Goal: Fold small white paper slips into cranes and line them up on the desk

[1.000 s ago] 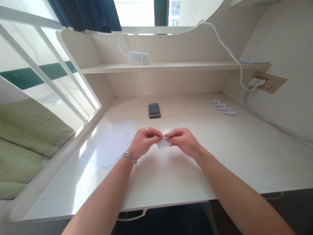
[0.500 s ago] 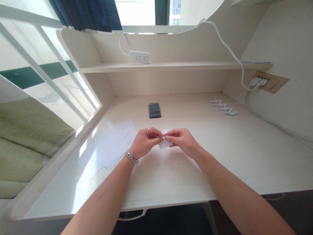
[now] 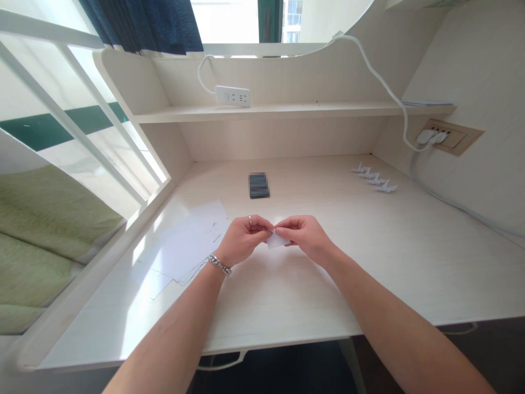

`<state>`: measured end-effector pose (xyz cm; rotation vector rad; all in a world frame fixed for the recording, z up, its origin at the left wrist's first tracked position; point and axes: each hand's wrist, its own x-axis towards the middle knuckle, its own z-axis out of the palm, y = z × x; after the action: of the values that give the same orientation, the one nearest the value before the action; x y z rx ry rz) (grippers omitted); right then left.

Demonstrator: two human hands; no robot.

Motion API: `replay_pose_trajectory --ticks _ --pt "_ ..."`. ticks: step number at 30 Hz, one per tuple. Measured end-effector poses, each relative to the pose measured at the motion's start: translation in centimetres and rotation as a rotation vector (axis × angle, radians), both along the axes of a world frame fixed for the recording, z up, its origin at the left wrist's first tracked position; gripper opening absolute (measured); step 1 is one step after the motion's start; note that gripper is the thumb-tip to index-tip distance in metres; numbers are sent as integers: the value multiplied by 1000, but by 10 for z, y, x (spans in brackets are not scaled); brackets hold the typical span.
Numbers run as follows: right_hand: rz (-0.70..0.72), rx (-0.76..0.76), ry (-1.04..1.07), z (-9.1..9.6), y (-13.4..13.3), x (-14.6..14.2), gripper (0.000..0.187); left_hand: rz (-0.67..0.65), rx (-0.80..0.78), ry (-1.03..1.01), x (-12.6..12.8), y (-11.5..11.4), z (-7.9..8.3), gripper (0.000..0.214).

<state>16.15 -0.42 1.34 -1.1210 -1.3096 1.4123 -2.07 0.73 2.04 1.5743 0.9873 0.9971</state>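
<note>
The left hand [image 3: 241, 238] and the right hand [image 3: 307, 236] are pinching a small piece of white paper [image 3: 278, 240], holding it on the near side of the dark rectangular object [image 3: 258, 185]. Loose white sheets [image 3: 186, 235] are lying to that object's near left, and paper cranes [image 3: 386, 187] are resting well to its right.

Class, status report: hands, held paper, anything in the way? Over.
Left hand and right hand pinching paper. Paper partly covered. Dark object beyond, not blocking.

Rm btwn R hand [image 3: 308, 235] & paper cranes [image 3: 372, 177], sheets [image 3: 191, 238] obstruct L.
</note>
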Motion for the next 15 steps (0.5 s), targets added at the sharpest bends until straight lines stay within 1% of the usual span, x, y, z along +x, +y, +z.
replay_pose_trajectory --ticks 4,10,12,15 --pt "-32 1 19 1 1 0 22 -27 -72 -77 0 1 0 12" --pt "-99 36 39 -3 2 -2 24 5 -204 -289 2 1 -2 20" --pt "-121 80 42 -5 3 -3 24 14 -205 -324 3 1 -3 22" --pt "-141 169 31 -8 3 -5 23 40 -126 -273 5 0 -5 31"
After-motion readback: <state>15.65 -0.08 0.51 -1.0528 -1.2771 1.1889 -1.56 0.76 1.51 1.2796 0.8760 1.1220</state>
